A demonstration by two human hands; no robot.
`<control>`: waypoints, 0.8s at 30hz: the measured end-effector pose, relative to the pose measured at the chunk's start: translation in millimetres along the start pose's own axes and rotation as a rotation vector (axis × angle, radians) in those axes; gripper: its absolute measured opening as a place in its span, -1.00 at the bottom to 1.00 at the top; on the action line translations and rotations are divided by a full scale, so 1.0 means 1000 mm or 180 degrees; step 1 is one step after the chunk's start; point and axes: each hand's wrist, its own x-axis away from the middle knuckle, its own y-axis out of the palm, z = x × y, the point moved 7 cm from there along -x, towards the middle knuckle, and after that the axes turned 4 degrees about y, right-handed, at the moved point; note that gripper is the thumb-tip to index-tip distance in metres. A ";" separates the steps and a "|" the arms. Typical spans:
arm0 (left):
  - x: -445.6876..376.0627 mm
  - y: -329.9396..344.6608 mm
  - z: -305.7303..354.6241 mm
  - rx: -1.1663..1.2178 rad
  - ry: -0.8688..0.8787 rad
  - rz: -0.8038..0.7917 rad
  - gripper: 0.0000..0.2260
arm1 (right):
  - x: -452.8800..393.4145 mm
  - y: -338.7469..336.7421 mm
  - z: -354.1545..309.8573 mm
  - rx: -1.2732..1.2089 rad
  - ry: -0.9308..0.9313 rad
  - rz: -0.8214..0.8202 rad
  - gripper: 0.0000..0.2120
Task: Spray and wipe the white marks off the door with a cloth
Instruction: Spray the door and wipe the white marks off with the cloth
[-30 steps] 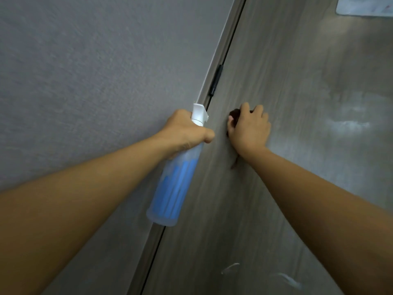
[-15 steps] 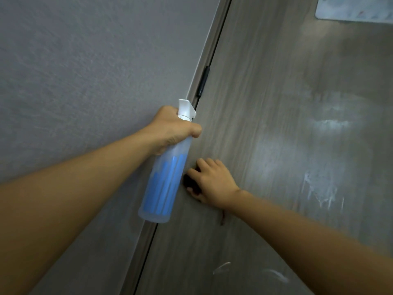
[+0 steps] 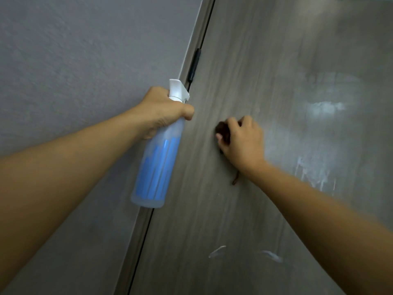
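Note:
A grey-brown wood-grain door (image 3: 265,60) fills the right side of the head view. My left hand (image 3: 163,109) grips the neck of a clear spray bottle (image 3: 157,167) with a blue label and white nozzle, hanging beside the door's hinge edge. My right hand (image 3: 242,141) presses a bunched dark brown cloth (image 3: 223,130) against the door; a corner of the cloth dangles below my wrist. White marks show to the right of that hand: a smeared patch (image 3: 325,107), streaks (image 3: 314,173), and two short strokes (image 3: 217,251) lower down.
A grey textured wall (image 3: 85,60) covers the left side. The door frame (image 3: 197,39) runs diagonally between wall and door, with a black hinge (image 3: 194,64) just above the spray nozzle.
My right hand with the cloth slid down the door near the bottle, then came back up and to the right. The left hand kept its grip on the bottle.

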 end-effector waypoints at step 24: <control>0.017 0.009 -0.001 -0.0058 0.0045 -0.0251 -0.49 | 0.009 -0.014 0.029 0.0043 -0.0138 -0.0110 -0.66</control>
